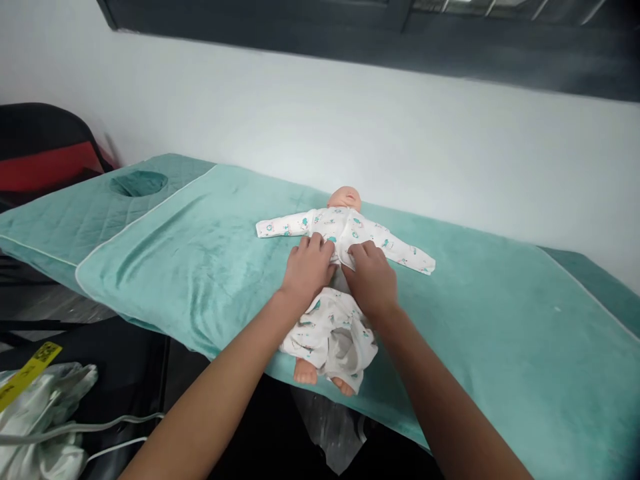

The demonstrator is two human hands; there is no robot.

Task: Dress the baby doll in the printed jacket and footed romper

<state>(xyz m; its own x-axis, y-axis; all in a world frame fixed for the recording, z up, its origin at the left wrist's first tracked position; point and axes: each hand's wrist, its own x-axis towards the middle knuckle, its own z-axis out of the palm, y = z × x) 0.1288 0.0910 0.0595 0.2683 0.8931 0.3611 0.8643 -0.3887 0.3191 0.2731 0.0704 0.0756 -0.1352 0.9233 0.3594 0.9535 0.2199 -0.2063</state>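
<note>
A baby doll lies on its back on the green-covered bed, head toward the wall and bare feet toward me. It wears a white printed baby shirt with both sleeves stretched out sideways. My left hand has its fingers curled on the shirt's lower front edge, left of the middle. On the other side of the opening, my right hand pinches the opposite front edge. Matching printed pants sit bunched round the doll's legs, below my hands. My wrists partly cover the doll's waist.
The bed's green cover spreads to both sides, with a face hole at the left end. A white wall stands behind. At lower left, a black chair holds a plastic bag and cables.
</note>
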